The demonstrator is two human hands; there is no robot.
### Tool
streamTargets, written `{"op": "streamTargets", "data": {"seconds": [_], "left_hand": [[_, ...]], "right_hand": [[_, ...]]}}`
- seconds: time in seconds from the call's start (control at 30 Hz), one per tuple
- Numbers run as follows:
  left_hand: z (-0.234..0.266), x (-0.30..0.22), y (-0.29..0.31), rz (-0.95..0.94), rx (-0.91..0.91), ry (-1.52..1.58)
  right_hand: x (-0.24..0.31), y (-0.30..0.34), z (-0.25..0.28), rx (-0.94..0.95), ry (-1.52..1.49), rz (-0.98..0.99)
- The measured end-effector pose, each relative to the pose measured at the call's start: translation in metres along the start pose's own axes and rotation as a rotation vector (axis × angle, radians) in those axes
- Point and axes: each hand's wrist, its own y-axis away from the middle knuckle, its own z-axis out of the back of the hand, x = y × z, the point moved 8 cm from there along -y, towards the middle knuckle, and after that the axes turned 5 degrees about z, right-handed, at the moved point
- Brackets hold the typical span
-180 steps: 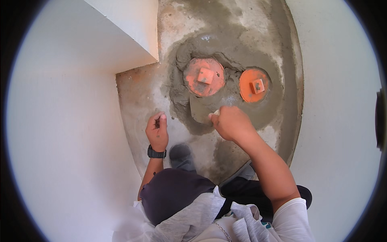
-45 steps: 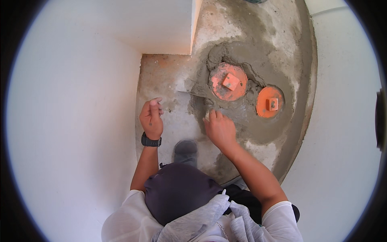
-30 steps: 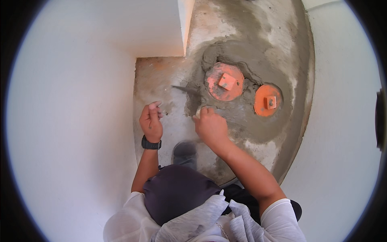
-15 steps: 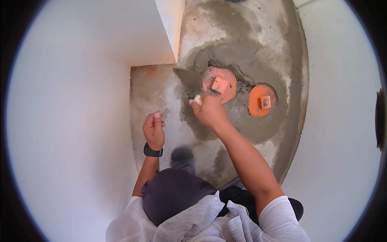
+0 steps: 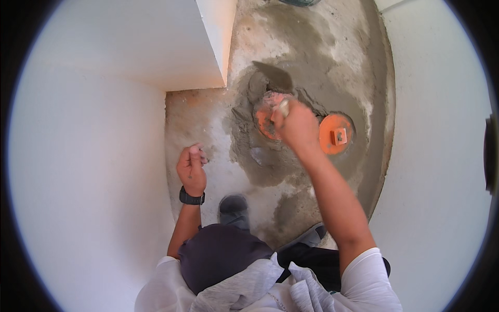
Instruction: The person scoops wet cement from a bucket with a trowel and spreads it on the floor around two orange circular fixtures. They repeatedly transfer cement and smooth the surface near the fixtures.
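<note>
My right hand (image 5: pixel 299 125) is closed around the pale handle of a trowel (image 5: pixel 275 75), above an orange round pipe plug (image 5: pixel 265 124). The trowel's grey blade lies against the wet mortar (image 5: pixel 291 164) just beyond that plug. Smears of mortar cover part of the plug, and my hand hides its right side. A second orange pipe plug (image 5: pixel 332 138) with a square knob sits to the right, set in the mortar. Over the bare floor at the left, my left hand (image 5: pixel 191 165) has its fingers curled against the thumb; what they hold, if anything, is hidden.
A white wall corner (image 5: pixel 218 78) juts in at the upper left. Along the right, a curved mortar edge (image 5: pixel 382 130) meets the white wall (image 5: pixel 436 156). My shoe (image 5: pixel 234 209) stands on the concrete floor. A dark object (image 5: pixel 300 2) is cut off at the top.
My right hand has swung the trowel away from me and to the right, from the left of the first plug to beyond it. More mortar shows on that plug. My left hand shifted slightly left.
</note>
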Motion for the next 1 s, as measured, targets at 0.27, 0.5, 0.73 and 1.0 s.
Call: {"op": "streamTargets", "data": {"seconds": [0.27,0.5,0.73,1.0], "left_hand": [[-0.015,-0.022,-0.001,0.079,0.049,-0.021],[-0.033,-0.038,-0.017,0.204,0.101,-0.064],[-0.054,-0.041,-0.032,0.114,0.118,-0.055],[-0.089,-0.065,-0.073,0.038,0.292,-0.012]], "right_hand": [[-0.049,-0.09,-0.002,0.26,0.178,-0.024],[-0.018,-0.105,-0.013,0.368,0.089,0.262],[-0.034,-0.102,-0.016,0.48,0.11,0.339],[-0.06,-0.126,0.055,0.441,0.235,0.294]]}}
